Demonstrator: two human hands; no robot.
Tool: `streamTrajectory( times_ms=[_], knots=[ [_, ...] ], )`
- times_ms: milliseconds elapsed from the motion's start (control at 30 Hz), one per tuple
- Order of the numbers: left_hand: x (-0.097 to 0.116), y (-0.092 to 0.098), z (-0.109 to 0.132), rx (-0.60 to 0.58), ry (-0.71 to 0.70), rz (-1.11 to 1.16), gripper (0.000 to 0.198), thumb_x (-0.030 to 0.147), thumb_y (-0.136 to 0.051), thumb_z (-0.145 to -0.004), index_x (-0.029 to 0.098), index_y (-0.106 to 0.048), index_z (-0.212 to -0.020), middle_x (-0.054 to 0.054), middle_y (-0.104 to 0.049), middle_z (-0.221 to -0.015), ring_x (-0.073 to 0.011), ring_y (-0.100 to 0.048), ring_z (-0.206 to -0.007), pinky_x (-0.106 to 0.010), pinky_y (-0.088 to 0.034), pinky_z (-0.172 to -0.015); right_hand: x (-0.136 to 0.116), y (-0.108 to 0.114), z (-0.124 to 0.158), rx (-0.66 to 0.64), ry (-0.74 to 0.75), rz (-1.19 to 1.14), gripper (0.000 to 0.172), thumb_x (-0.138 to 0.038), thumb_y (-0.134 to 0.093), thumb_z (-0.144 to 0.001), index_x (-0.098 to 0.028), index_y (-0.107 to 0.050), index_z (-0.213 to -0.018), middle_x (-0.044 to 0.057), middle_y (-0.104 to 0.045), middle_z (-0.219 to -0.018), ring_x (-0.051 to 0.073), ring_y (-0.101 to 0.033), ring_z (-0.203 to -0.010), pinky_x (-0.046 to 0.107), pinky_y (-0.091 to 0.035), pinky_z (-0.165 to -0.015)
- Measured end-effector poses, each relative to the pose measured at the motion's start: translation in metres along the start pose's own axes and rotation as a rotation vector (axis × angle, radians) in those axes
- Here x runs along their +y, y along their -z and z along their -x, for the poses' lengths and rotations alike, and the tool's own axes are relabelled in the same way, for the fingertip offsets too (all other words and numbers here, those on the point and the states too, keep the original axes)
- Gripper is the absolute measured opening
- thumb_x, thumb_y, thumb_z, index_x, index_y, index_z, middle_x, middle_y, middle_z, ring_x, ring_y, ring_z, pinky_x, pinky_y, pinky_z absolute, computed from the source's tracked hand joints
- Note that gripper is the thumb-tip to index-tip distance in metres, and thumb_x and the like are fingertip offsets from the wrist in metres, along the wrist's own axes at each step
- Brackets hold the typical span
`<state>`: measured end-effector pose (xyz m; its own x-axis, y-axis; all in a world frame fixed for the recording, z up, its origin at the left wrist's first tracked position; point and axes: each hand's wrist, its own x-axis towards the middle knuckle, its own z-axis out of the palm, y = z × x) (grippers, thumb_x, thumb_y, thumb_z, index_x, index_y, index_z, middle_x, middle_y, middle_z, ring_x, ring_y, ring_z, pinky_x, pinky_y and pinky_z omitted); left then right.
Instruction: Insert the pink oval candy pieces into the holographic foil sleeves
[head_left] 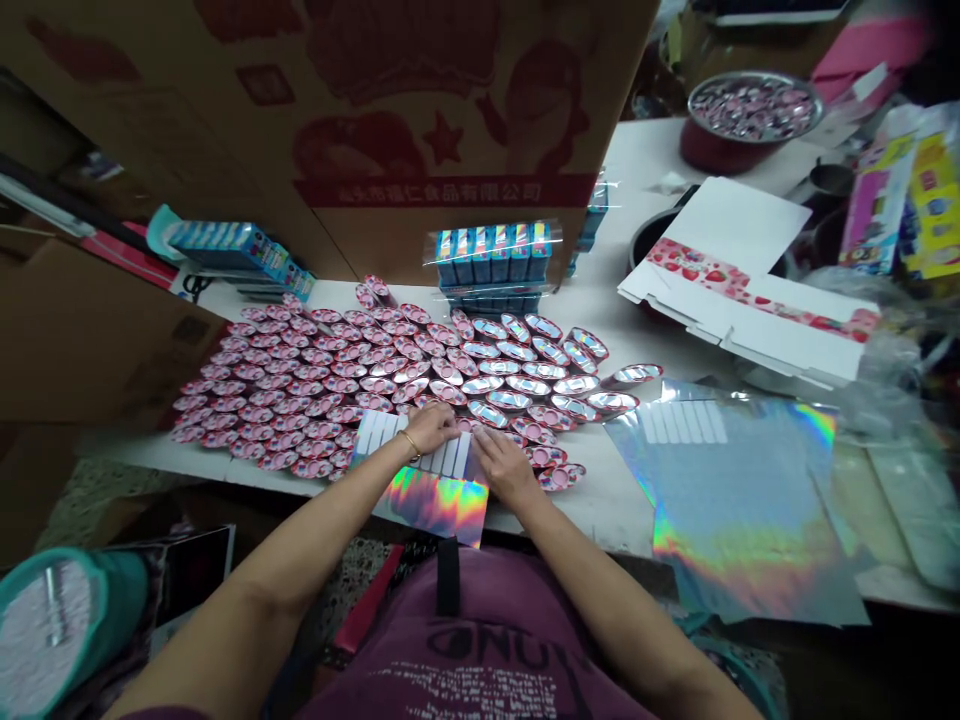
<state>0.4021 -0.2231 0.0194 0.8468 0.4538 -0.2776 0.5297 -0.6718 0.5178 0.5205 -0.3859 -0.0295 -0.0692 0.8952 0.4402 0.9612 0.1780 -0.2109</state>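
Observation:
A shiny rainbow sticker sheet (442, 505) with a row of pale strips lies under my left hand (431, 428), at the table's front edge. The fingers of that hand are bent and closed at the sheet's upper right part. Close beside it, my right hand (508, 468) has its fingers pressed together, tips over a pink oval top; what they hold, if anything, is hidden. Standing tightly packed around both hands are many small oval containers (300, 385) with pink tops. Those toward the right carry silvery stickers (517, 383) on top.
A large cardboard box (480, 110) stands behind the rows. Blue packs in clear wrap (491, 262) lean before it. Further rainbow sheets (742, 520) lie right, below an unfolded white carton (750, 240). A filled metal bowl (724, 150) sits back right; a teal bucket (120, 610) stands lower left.

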Motion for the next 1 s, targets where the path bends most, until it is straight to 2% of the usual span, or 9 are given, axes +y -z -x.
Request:
streamTrajectory(
  times_ms=[133,300,400,533,633,700,800,900,1000],
  knots=[
    [0.004,0.005,0.0,-0.019,0.01,0.007,0.02,0.031,-0.053,-0.072,0.016,-0.059,-0.06,-0.002,-0.059,-0.072,-0.0142,-0.051,-0.076,-0.026,-0.036,-0.073,-0.001,0.008,-0.006,0.033,-0.116,-0.065,0.03,-0.017,-0.04,-0.086,-0.017,-0.055,-0.112,0.009,-0.056,-0.113,0.019,-0.046,-0.106,0.033,-0.04,-0.088],
    [0.013,0.012,-0.001,-0.06,0.062,-0.009,0.024,0.037,-0.05,-0.075,0.017,-0.061,-0.066,-0.001,-0.061,-0.071,-0.0146,-0.053,-0.075,-0.026,-0.035,-0.072,-0.001,0.005,-0.018,0.036,-0.282,-0.14,0.029,-0.017,-0.04,-0.086,-0.019,-0.057,-0.109,0.008,-0.061,-0.094,0.016,-0.053,-0.087,0.027,-0.044,-0.075],
    [0.02,0.014,-0.001,-0.081,0.101,-0.053,0.026,0.039,-0.047,-0.077,0.018,-0.062,-0.071,-0.002,-0.063,-0.072,-0.0156,-0.054,-0.075,-0.027,-0.034,-0.073,0.005,-0.002,-0.019,0.062,-0.266,-0.156,0.027,-0.015,-0.039,-0.086,-0.02,-0.061,-0.1,0.006,-0.062,-0.089,0.014,-0.054,-0.083,0.024,-0.044,-0.072],
    [0.021,0.015,-0.004,-0.081,0.186,-0.08,0.024,0.037,-0.046,-0.078,0.02,-0.062,-0.077,-0.001,-0.065,-0.078,-0.017,-0.056,-0.08,-0.03,-0.031,-0.077,0.013,-0.008,-0.019,0.059,-0.158,-0.096,0.027,-0.016,-0.038,-0.086,-0.02,-0.059,-0.102,0.006,-0.062,-0.1,0.016,-0.053,-0.091,0.027,-0.041,-0.079],
    [0.014,0.012,-0.008,-0.085,0.209,-0.085,0.023,0.037,-0.046,-0.078,0.021,-0.062,-0.078,-0.001,-0.066,-0.079,-0.0172,-0.056,-0.082,-0.031,-0.031,-0.078,0.01,-0.004,-0.026,0.049,-0.158,-0.128,0.023,-0.017,-0.039,-0.086,-0.019,-0.06,-0.096,0.007,-0.059,-0.107,0.017,-0.049,-0.1,0.03,-0.037,-0.085],
    [0.005,0.01,-0.011,-0.059,0.192,-0.138,0.021,0.035,-0.046,-0.079,0.021,-0.062,-0.078,-0.001,-0.066,-0.08,-0.0185,-0.055,-0.084,-0.033,-0.03,-0.08,0.005,0.004,-0.033,0.007,-0.203,-0.198,0.019,-0.019,-0.041,-0.085,-0.019,-0.06,-0.09,0.007,-0.06,-0.104,0.018,-0.048,-0.098,0.032,-0.036,-0.085],
    [-0.014,0.013,-0.011,0.021,0.169,-0.25,0.019,0.031,-0.046,-0.08,0.021,-0.062,-0.076,-0.004,-0.065,-0.082,-0.0211,-0.052,-0.089,-0.038,-0.027,-0.084,0.0,0.023,-0.044,-0.052,-0.367,-0.408,0.015,-0.021,-0.043,-0.083,-0.018,-0.058,-0.084,0.006,-0.06,-0.092,0.018,-0.05,-0.088,0.031,-0.037,-0.078],
    [-0.026,0.021,-0.012,0.131,0.163,-0.28,0.016,0.027,-0.048,-0.079,0.02,-0.063,-0.077,-0.007,-0.063,-0.093,-0.0232,-0.048,-0.097,-0.043,-0.025,-0.088,0.007,0.042,-0.048,-0.044,-0.629,-0.715,0.015,-0.025,-0.043,-0.082,-0.018,-0.056,-0.078,0.002,-0.058,-0.076,0.014,-0.051,-0.072,0.026,-0.039,-0.067],
    [-0.018,0.024,-0.017,0.216,0.11,-0.048,0.022,0.031,-0.046,-0.08,0.02,-0.063,-0.089,-0.007,-0.059,-0.106,-0.0228,-0.046,-0.103,-0.041,-0.028,-0.091,0.025,0.053,-0.044,-0.024,-0.841,-0.933,0.017,-0.033,-0.046,-0.078,-0.018,-0.054,-0.074,-0.002,-0.053,-0.064,0.012,-0.048,-0.06,0.023,-0.037,-0.058]
  ],
)
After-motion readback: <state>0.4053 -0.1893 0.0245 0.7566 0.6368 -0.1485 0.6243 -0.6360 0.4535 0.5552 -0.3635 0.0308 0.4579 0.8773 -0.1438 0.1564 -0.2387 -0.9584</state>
